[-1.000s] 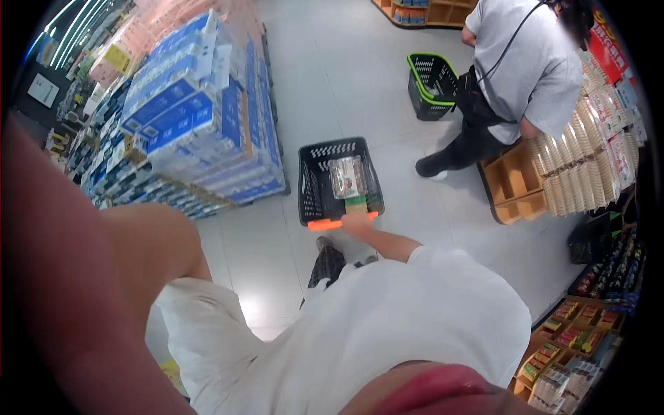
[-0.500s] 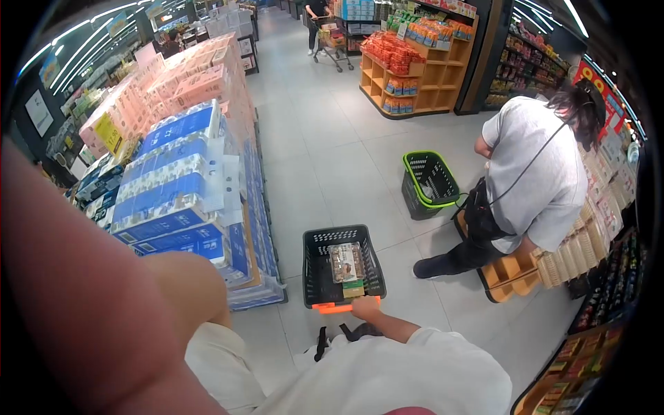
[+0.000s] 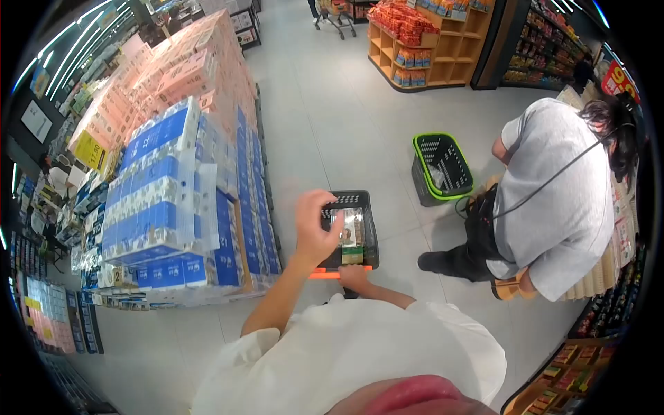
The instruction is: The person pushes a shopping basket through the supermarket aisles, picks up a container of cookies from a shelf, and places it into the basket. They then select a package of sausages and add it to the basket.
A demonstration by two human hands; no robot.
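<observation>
Swung forward, the left grip [image 3: 317, 225] parts thumb and fingers beside the clear pack [image 3: 354, 229] inside the basket [image 3: 373, 234]; the right grip [image 3: 354, 278] clasps the orange handle [image 3: 324, 274]. Yellow sign [image 3: 90, 149]: "17.90."

yellow price sign [image 3: 90, 151] by pink packs [image 3: 187, 76]: "17.90" | red sign [image 3: 618, 79], far right: "9", rest unclear | blue-white packs [image 3: 149, 232]: print illegible
</observation>
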